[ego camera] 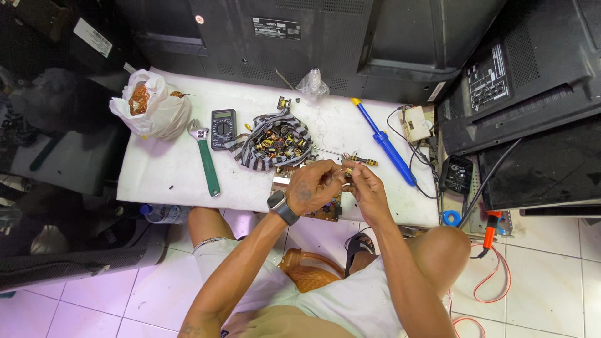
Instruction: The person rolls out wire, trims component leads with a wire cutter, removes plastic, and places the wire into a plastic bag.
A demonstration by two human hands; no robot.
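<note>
The person wears a pale sleeveless top, light shorts and a dark sandal (358,245). A black smartwatch (281,205) circles the left wrist; tattoos mark the left hand (311,186) and forearm.

A single head-worn camera looks steeply down over the seated person's own arms and knees, close to the hands. It faces forward across the white desk (163,169) toward the dark television backs (325,37) behind it, with tiled floor (551,275) at the lower edges.
</note>
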